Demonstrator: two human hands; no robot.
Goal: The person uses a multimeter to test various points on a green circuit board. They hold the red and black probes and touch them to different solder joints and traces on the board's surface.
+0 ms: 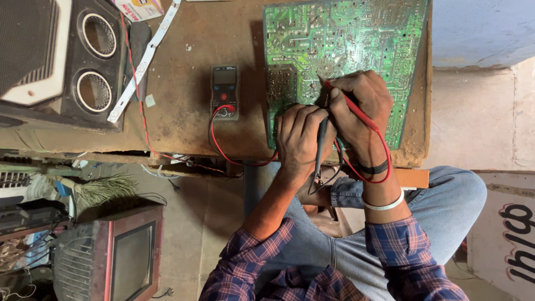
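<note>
Circuit board (345, 39), green, solder side up, lies at the bench (184, 111) right end by the near edge. Left hand (301, 136) grips the black probe (320, 147), right hand (359, 103) grips the red probe (351, 106), both tips on the board, hands touching. Multimeter (224, 92) sits just left of the board.

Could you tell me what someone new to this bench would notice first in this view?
The large green circuit board at the bench's upper right stands out, with both hands over its lower edge: the right hand holds a red probe, the left hand a black probe. Just left of the board lies a small multimeter, its red lead looping off the bench edge.
</note>
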